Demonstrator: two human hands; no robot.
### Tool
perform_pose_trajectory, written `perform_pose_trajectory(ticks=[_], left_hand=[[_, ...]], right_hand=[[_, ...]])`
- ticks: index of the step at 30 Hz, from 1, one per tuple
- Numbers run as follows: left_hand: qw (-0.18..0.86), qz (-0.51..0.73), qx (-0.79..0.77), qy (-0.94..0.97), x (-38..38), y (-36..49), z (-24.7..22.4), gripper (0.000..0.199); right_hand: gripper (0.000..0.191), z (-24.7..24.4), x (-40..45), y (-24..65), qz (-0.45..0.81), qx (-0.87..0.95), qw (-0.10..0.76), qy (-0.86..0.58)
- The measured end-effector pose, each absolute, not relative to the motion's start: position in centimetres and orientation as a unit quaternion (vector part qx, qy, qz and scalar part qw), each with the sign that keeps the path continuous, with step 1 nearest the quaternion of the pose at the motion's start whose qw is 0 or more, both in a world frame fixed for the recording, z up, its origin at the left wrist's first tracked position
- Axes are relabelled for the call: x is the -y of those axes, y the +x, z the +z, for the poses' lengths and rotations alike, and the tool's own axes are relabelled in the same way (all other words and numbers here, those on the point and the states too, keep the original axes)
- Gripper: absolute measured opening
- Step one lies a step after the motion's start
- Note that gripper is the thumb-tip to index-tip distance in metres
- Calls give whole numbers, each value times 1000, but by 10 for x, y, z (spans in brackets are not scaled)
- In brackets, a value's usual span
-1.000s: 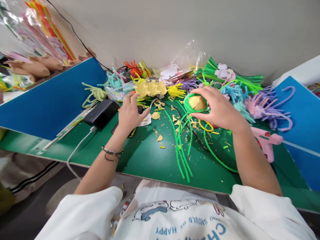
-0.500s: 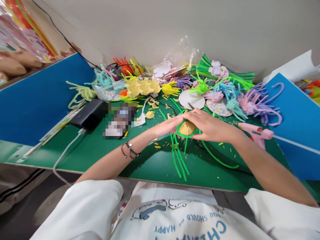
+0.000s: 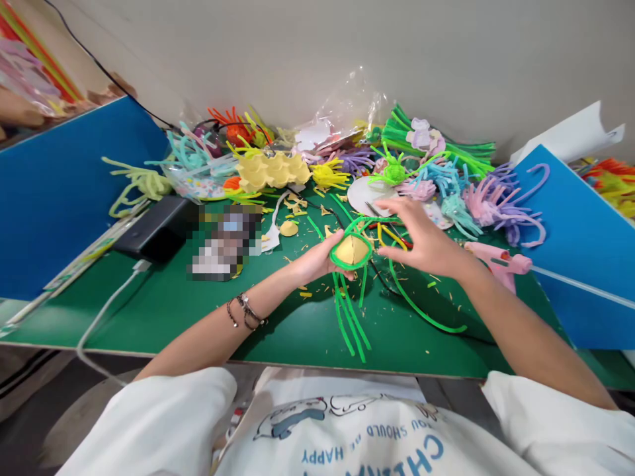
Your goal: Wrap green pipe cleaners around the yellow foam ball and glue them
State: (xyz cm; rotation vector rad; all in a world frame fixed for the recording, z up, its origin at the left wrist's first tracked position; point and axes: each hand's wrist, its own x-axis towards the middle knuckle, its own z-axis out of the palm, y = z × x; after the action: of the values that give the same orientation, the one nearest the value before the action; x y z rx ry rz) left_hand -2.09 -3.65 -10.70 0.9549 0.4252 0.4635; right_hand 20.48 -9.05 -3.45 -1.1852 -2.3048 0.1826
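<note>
My left hand [image 3: 322, 256] holds a tan cardboard cup [image 3: 352, 250], cut from an egg carton by its look, with a green pipe cleaner round its rim. A dark line runs across the cup. My right hand [image 3: 417, 231] is off to the right of it, thumb and fingers apart, holding nothing. Yellow-and-red handled pliers or scissors [image 3: 391, 237] lie behind the gap between my hands, partly hidden. Loose green pipe cleaners [image 3: 350, 317] lie on the table below the cup, and a longer one [image 3: 421, 314] curves to the right.
A pink glue gun [image 3: 499, 263] lies at the right, near a blue divider [image 3: 570, 244]. A black box [image 3: 153, 228] with a white cable and a blurred phone-like object [image 3: 225, 241] are at left. Behind are a yellow egg carton [image 3: 272, 172] and colourful pipe-cleaner figures [image 3: 491, 205]. Scraps litter the green table.
My right hand has let go of the rimmed cup and drawn away to the right, its fingers spreading. The cup stays in my left hand. The whole view has shifted slightly.
</note>
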Motion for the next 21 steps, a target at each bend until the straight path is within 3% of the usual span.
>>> perform_pose_trajectory(ticks=[3,8,21], left_hand=[[867,240,-244,362,33,-22,-107,51],[891,259,-246,280,32,-21,-105,50],[863,347,-293,223,30,-22,-93,36]], right_hand=[[38,-39,85,224,48,770,318,-550],[22,-53,87,240,101,759,135,-629],[37,-33,179,253,175,756,-23,-630]])
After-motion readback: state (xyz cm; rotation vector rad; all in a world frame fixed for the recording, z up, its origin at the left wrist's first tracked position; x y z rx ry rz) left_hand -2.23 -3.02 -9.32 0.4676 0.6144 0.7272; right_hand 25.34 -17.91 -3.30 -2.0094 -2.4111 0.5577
